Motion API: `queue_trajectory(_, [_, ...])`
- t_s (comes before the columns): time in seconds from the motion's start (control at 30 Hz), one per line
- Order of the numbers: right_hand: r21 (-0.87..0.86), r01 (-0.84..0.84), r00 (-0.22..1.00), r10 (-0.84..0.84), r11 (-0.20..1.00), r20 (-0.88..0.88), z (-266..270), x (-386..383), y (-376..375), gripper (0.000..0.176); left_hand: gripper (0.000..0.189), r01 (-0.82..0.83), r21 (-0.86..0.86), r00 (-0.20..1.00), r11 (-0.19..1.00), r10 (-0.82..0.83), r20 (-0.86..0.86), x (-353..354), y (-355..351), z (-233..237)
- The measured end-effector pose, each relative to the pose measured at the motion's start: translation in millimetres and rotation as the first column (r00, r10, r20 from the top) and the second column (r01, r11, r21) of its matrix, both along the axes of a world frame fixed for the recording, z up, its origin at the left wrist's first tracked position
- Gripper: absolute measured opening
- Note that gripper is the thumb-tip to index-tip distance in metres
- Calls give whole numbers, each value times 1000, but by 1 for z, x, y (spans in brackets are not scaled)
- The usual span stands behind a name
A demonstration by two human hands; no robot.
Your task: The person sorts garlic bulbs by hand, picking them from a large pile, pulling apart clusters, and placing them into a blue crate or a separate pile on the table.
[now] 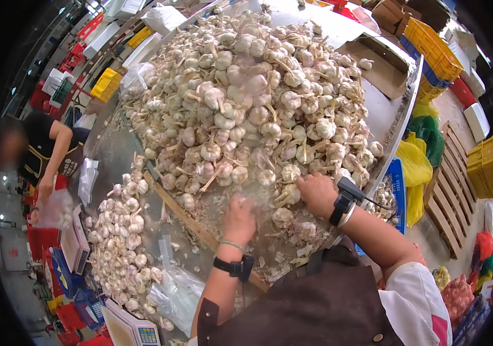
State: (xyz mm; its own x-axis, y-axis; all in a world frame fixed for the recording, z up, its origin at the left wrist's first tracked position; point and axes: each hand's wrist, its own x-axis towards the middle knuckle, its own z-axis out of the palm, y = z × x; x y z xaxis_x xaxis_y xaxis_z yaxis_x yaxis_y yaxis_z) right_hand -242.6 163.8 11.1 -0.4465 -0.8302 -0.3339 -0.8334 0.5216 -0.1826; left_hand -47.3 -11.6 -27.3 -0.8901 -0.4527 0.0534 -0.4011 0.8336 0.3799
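Note:
A big heap of garlic bulbs [246, 104] with dry stalks covers the metal table. At the heap's near edge, my right hand [318, 196] has its fingers curled in against a garlic bulb [288, 194]. My left hand [239, 220] is just to the left, over loose garlic skins, its fingers smeared by motion; what it holds, if anything, does not show. A wooden strip [184, 216] lies left of that hand. Beyond the strip is a smaller pile of cleaner, trimmed garlic bulbs [120, 245].
Clear plastic bags [177, 294] and a scale [132, 327] are at the near left. Another person [50, 147] on the left holds a plastic bag. On the right are a blue crate [397, 193], a wooden pallet [453, 190] and yellow crates [486, 167]. Cardboard [376, 69] lies at the back right.

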Motion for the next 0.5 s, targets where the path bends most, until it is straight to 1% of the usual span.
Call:
queue_trajectory(0.03, [27, -6, 1000, 6, 1000, 19, 5, -1, 2, 37, 38, -19, -58, 998, 998, 22, 51, -5, 2, -6])
queue_trajectory(0.07, [28, 5, 1000, -5, 1000, 16, 14, -4, 6, 37, 38, -8, -56, 999, 998, 11, 49, -6, 0, -11])
queue_trajectory(0.1, [-56, 91, 989, -84, 994, 123, 26, -6, 11, 41, 37, -96, 131, 995, 987, 99, -17, -4, -4, -6])
queue_trajectory(0.13, [-130, 180, 960, -145, 975, 238, 36, -8, 14, 45, 36, -174, 317, 977, 932, 203, -59, 0, -8, -4])
queue_trajectory(0.17, [-181, 261, 918, -186, 948, 350, 43, -12, 17, 52, 37, -134, 401, 957, 906, 224, -185, 7, -14, -5])
queue_trajectory(0.2, [-136, 345, 790, -210, 928, 575, 67, -16, 22, 53, 37, -140, 398, 958, 906, 225, -176, 10, -14, 7])
queue_trajectory(0.23, [-246, 399, 662, -91, 883, 744, 55, -20, 29, 54, 38, -146, 842, 881, 520, 455, -128, 13, -13, 27])
queue_trajectory(0.27, [-334, 469, 510, 58, 817, 858, 44, -22, 34, 54, 40, -28, 999, 790, -33, 612, 43, 16, -14, 39])
queue_trajectory(0.3, [-252, 600, 214, 151, 759, 965, 42, -18, 36, 55, 51, 206, 928, 772, -311, 634, 41, 19, -20, 39])
queue_trajectory(0.33, [-252, 596, 209, 156, 762, 965, 42, -13, 35, 55, 51, 205, 930, 768, -306, 639, 41, 22, -18, 39])
queue_trajectory(0.37, [-125, 714, -87, 265, 689, 960, 45, -8, 33, 59, 58, 335, 806, 782, -488, 621, 51, 27, -13, 40])
queue_trajectory(0.4, [42, 778, -357, 385, 627, 851, 48, -5, 33, 62, 66, 441, 629, 797, -640, 601, 53, 25, -5, 52])
queue_trajectory(0.43, [9, 747, -389, 427, 664, 816, 50, -4, 33, 47, 76, 426, 619, 806, -660, 588, 72, 21, 0, 63])
queue_trajectory(0.47, [8, 744, -391, 426, 668, 816, 47, -3, 32, 47, 76, 429, 620, 803, -657, 592, 71, 18, 8, 75])
queue_trajectory(0.5, [93, 747, -485, 444, 658, 753, 40, -1, 30, 58, 75, 446, 620, 808, -646, 589, 33, 13, 16, 86])
